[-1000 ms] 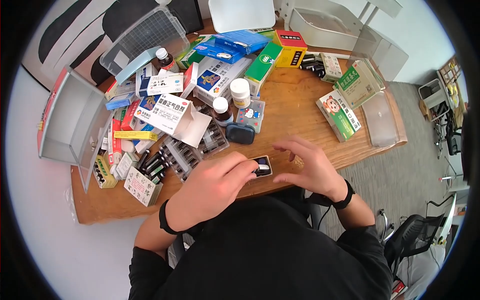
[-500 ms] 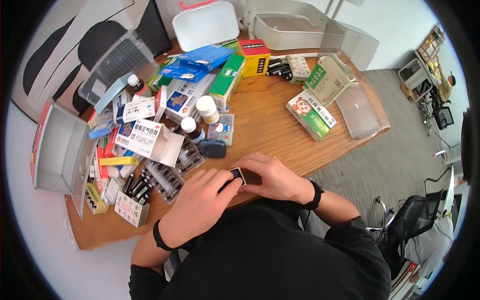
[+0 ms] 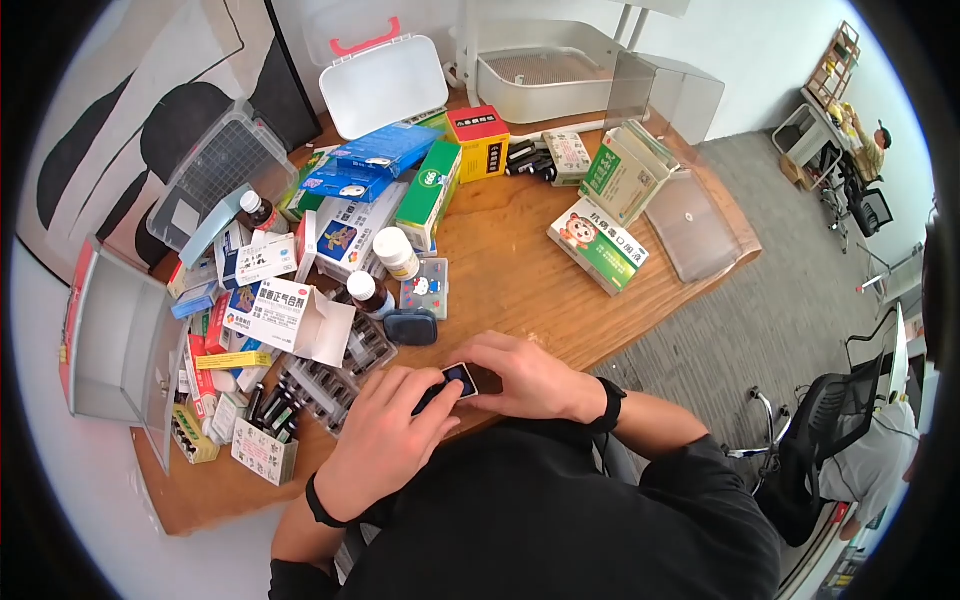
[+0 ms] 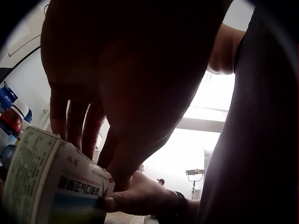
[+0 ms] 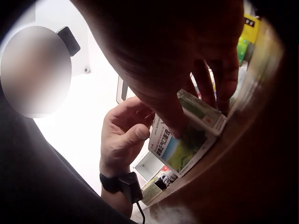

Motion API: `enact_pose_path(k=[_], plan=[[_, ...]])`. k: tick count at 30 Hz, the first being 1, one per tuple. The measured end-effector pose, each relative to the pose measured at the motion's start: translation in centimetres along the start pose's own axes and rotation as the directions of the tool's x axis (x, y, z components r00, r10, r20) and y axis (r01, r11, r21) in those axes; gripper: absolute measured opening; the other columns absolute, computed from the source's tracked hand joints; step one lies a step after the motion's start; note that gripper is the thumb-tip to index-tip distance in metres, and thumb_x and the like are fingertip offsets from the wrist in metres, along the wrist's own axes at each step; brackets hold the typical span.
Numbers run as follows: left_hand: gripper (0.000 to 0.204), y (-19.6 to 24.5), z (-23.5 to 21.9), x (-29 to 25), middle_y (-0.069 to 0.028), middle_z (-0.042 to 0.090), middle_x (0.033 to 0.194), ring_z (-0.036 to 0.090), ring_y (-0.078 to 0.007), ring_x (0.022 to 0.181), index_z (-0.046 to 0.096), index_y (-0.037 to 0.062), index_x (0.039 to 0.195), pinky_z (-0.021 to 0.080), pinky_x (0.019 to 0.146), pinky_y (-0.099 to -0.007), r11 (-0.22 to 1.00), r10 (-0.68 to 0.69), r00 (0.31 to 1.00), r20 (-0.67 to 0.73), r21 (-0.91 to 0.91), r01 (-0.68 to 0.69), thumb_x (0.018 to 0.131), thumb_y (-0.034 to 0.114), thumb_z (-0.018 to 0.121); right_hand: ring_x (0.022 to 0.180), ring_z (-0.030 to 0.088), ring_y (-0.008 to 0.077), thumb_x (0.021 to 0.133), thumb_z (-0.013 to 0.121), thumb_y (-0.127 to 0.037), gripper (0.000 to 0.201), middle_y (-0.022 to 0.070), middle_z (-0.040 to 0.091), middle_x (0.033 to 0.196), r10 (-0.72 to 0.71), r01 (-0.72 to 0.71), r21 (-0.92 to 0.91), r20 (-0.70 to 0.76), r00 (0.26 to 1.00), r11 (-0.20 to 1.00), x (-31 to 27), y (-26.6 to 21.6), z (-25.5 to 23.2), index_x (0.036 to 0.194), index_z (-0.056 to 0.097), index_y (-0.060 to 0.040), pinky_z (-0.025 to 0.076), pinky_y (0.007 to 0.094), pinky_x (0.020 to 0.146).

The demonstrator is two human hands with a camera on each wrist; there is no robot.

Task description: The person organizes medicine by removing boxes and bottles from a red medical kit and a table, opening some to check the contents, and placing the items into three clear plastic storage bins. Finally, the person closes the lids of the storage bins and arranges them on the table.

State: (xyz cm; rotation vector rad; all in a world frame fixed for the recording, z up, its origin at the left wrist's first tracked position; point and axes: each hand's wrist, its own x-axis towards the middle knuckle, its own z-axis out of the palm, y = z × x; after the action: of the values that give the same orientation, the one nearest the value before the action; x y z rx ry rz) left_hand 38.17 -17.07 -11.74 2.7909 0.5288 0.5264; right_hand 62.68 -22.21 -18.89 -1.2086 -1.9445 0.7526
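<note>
A small open white box (image 3: 472, 379) with dark contents stands at the table's near edge. My left hand (image 3: 385, 437) reaches over it from the left, fingers on its far side and thumb at the opening; whether it also pinches a vial cannot be told. From the other side my right hand (image 3: 527, 379) grips it. In the left wrist view the box (image 4: 77, 184) shows a blue and green print, behind it the left hand's straight fingers (image 4: 77, 121). The right thumb presses the printed face of the box (image 5: 187, 144) in the right wrist view, near the left hand (image 5: 122, 140).
A dark oval case (image 3: 411, 327), a brown bottle (image 3: 372, 297) and a white bottle (image 3: 396, 254) lie just beyond the hands. Medicine boxes (image 3: 280, 316) and vial trays (image 3: 322, 390) crowd the left side. Green-white boxes (image 3: 598, 246) are at the right, near a clear lid (image 3: 690, 225).
The right hand has come in from the right and taken hold of the small box. The left hand has stayed at its opening. The head view has shifted, so the table appears further left and lower.
</note>
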Motion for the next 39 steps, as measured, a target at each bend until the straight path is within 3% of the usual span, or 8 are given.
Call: enact_pose_path(k=[5,7,8,10,14,25,34,39], plan=[[0.044,-0.6,-0.4,-1.7,-0.0127,0.068,0.120,0.067,-0.0360,0.104,0.075,0.0036,0.118,0.055,0.089,-0.0471,0.999,-0.046,0.987,-0.154,0.002,0.047,0.078,0.011,0.092,0.106,0.074,0.0338,0.085,0.093,-0.015,0.051,0.0139,0.073,0.120,0.017,-0.018,-0.006,-0.053,0.998,1.000,-1.0,0.2,-1.0,0.130,0.071,-0.0061,0.063,0.0415,0.088],[0.045,-0.7,-0.8,-2.5,-0.0136,0.069,0.118,0.067,-0.0363,0.104,0.075,0.0024,0.117,0.056,0.087,-0.0461,0.995,-0.097,0.973,-0.211,-0.001,0.099,0.075,0.005,0.092,0.097,0.077,0.0304,0.084,0.094,-0.015,0.047,0.0138,0.076,0.111,0.191,-0.187,0.054,-0.099,0.977,0.981,-1.8,0.0,-2.1,0.124,0.074,-0.0032,0.063,0.0384,0.085],[0.045,-0.9,-0.7,-2.9,-0.0136,0.069,0.118,0.067,-0.0363,0.104,0.075,0.0024,0.117,0.056,0.087,-0.0461,0.996,-0.088,0.973,-0.212,-0.005,0.089,0.075,0.005,0.092,0.097,0.077,0.0304,0.084,0.094,-0.015,0.047,0.0138,0.076,0.111,0.196,-0.192,0.048,-0.106,0.975,0.980,-2.2,0.2,-2.5,0.124,0.074,-0.0032,0.063,0.0384,0.085],[0.039,-1.2,-0.3,-3.9,-0.0120,0.069,0.117,0.068,-0.0351,0.102,0.077,0.0037,0.114,0.055,0.087,-0.0467,0.990,-0.139,0.961,-0.238,-0.023,0.138,0.078,0.009,0.092,0.091,0.076,0.0274,0.085,0.093,-0.015,0.042,0.0150,0.074,0.105,0.162,-0.175,-0.020,-0.283,0.945,0.984,-3.2,1.1,-3.2,0.120,0.074,-0.0004,0.063,0.0357,0.080],[0.035,-1.6,0.2,-4.6,-0.0119,0.070,0.115,0.068,-0.0354,0.101,0.077,0.0035,0.109,0.055,0.086,-0.0462,0.982,-0.185,0.953,-0.239,-0.084,0.169,0.078,0.007,0.091,0.096,0.079,0.0266,0.083,0.095,-0.016,0.043,0.0151,0.078,0.103,0.277,-0.331,-0.059,-0.426,0.861,0.942,-4.7,2.2,-4.9,0.116,0.076,0.0020,0.064,0.0354,0.088],[0.034,-1.6,0.4,-3.9,-0.0144,0.071,0.114,0.070,-0.0358,0.102,0.075,0.0019,0.108,0.057,0.086,-0.0442,0.984,-0.164,0.961,-0.224,-0.109,0.143,0.078,0.003,0.090,0.095,0.078,0.0276,0.083,0.093,-0.014,0.043,0.0162,0.077,0.105,0.269,-0.524,-0.173,-0.702,0.660,0.834,-6.5,3.6,-5.6,0.119,0.073,0.0008,0.063,0.0376,0.086],[0.032,-1.9,0.5,-4.2,-0.0117,0.071,0.114,0.069,-0.0348,0.099,0.077,0.0033,0.107,0.056,0.085,-0.0453,0.982,-0.178,0.959,-0.221,-0.108,0.157,0.079,0.007,0.091,0.092,0.080,0.0205,0.085,0.093,-0.008,0.042,0.0150,0.080,0.103,0.221,-0.437,-0.038,-0.821,0.526,0.899,-6.4,4.6,-9.8,0.119,0.072,0.0058,0.064,0.0337,0.085],[0.033,-1.7,0.5,-4.1,-0.0141,0.071,0.113,0.070,-0.0359,0.101,0.076,0.0021,0.107,0.057,0.085,-0.0444,0.982,-0.177,0.959,-0.223,-0.105,0.157,0.078,0.005,0.091,0.087,0.079,0.0222,0.088,0.091,-0.012,0.037,0.0159,0.080,0.100,0.240,-0.530,-0.088,-0.821,0.518,0.844,-5.7,7.5,-13.4,0.116,0.073,0.0051,0.063,0.0344,0.080]])
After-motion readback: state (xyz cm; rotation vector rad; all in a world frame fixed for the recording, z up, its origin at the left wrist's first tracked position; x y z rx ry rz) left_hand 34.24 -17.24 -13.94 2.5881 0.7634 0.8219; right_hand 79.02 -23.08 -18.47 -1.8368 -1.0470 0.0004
